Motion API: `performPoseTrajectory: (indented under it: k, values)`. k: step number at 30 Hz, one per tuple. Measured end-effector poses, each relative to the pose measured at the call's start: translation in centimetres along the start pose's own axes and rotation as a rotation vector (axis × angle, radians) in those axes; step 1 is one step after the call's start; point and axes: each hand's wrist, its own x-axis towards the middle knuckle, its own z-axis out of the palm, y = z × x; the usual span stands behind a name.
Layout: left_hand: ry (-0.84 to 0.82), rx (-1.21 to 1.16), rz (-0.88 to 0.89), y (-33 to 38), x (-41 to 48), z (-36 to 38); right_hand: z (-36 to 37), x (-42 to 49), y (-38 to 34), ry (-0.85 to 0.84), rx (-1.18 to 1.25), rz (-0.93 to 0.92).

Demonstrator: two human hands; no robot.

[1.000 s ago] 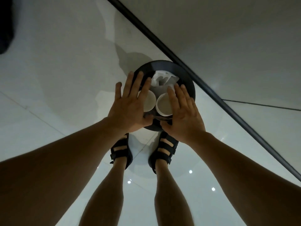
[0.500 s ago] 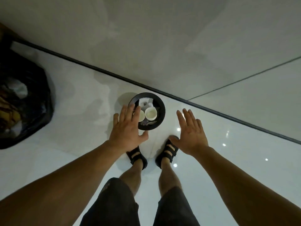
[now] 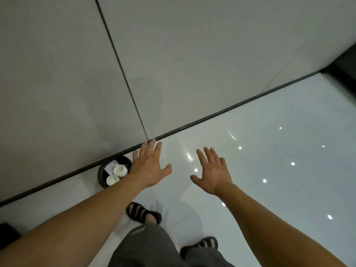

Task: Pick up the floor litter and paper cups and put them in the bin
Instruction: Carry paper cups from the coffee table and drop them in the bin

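Observation:
A small round black bin [image 3: 101, 175] stands on the glossy white floor against the wall, at the lower left. Inside it lie two white paper cups [image 3: 119, 169] [image 3: 112, 179] and a crumpled white paper [image 3: 112, 165]. My left hand [image 3: 149, 166] is spread flat in the air just to the right of the bin, its wrist covering the bin's right edge, and it holds nothing. My right hand [image 3: 213, 171] is also spread with straight fingers, further right over the floor, holding nothing.
A grey panelled wall [image 3: 173, 64] meets the floor along a black skirting strip [image 3: 221, 113]. My feet in black sandals [image 3: 143, 212] stand on the floor [image 3: 279, 180]. A dark object [image 3: 7, 235] sits at the left edge and another dark shape [image 3: 344, 66] at the far right.
The view has swung right, so the bin now sits at the lower left and the black bag is out of view. Both hands stay spread and have moved apart, away from the bin.

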Motion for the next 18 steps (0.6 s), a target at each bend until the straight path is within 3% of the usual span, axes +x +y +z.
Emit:
performPoseTrajectory:
  k: [10,18]
  values:
    - [-0.079,0.191,0.530,29.8,-4.2,3.2,0.1,-21.5,20.2,0.194,0.267,0.515]
    - [-0.080,0.301,0.925,49.5,-6.0,6.2,2.3,-32.8,31.9,0.316,0.472,0.921]
